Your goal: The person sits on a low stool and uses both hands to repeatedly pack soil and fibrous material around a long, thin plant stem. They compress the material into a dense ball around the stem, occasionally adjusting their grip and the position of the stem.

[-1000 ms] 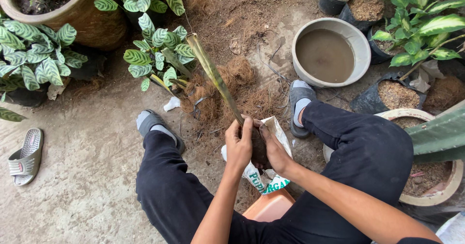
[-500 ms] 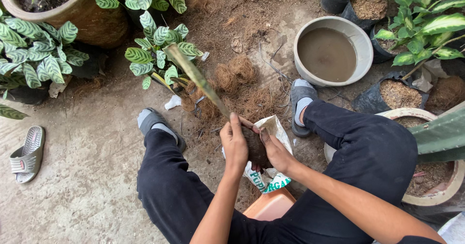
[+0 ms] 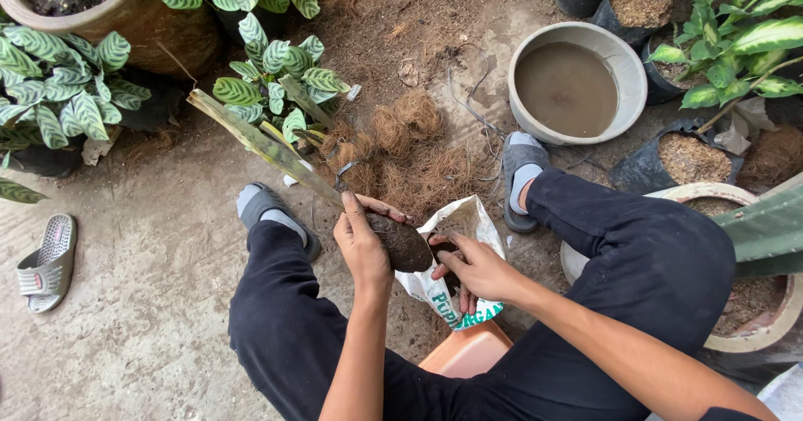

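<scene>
My left hand (image 3: 361, 244) grips a plant cutting by its dark, soil-covered root ball (image 3: 403, 244). Its long green striped stalk (image 3: 263, 147) slants up and to the left over the ground. My right hand (image 3: 470, 267) reaches into the open mouth of a white plastic bag (image 3: 456, 224) of soil, fingers curled around dark soil just right of the root ball. An orange pot (image 3: 467, 352) sits between my legs below the bag.
A pile of brown coconut fibre (image 3: 414, 149) lies ahead of the bag. A grey basin of muddy water (image 3: 575, 82) stands at the upper right, striped-leaf potted plants (image 3: 63, 86) to the left, soil-filled pots (image 3: 757, 304) to the right, a grey sandal (image 3: 46, 262) at far left.
The stalk has swung down to the left, now lying much flatter. My hands have shifted slightly right, and my right hand has gone into the bag's mouth.
</scene>
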